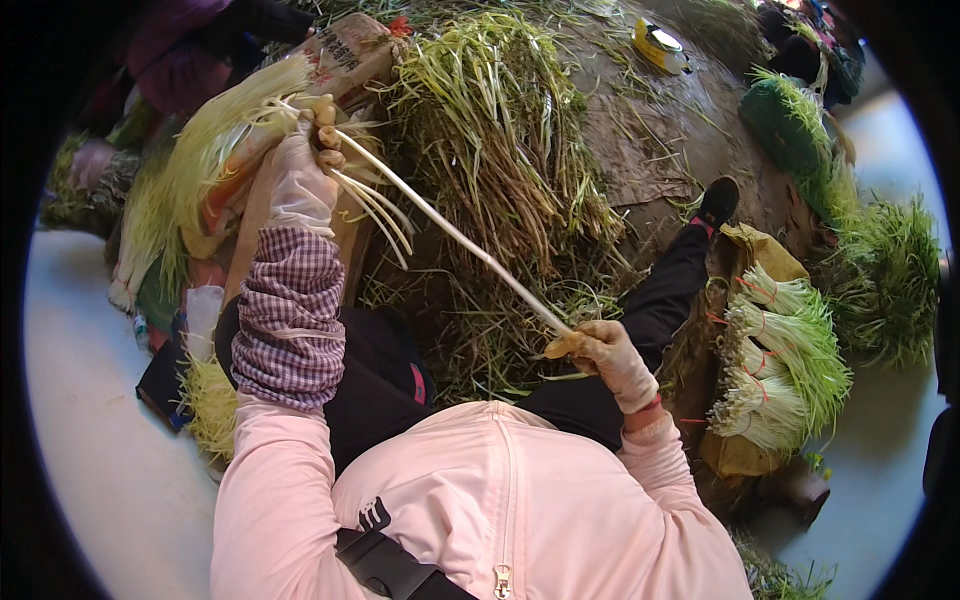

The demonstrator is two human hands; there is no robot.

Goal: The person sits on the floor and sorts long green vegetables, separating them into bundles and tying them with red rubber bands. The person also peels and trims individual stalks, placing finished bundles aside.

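Raised at the upper left, my gloved left hand [319, 142] grips several pale, peeled stalks [379, 214] whose loose ends hang below the fist. One long white stalk [465, 241] runs taut and slanting between both hands. My gloved right hand [611, 364], low and right of centre, pinches its lower end. Under the stalk lies a large heap of uncleaned green shoots [495, 142] with brown, earthy stems. Beside the left hand, a pile of pale yellow-green shoots [232, 127] lies on a support; my fist hides part of it.
Bundles of white-stemmed shoots [772, 360] tied with red bands lie at the right. A yellow object [660, 46] rests on the littered floor. Behind, another person's purple sleeve [176, 64] shows beside a printed carton [349, 60]. A green sack [787, 135] stands farther right.
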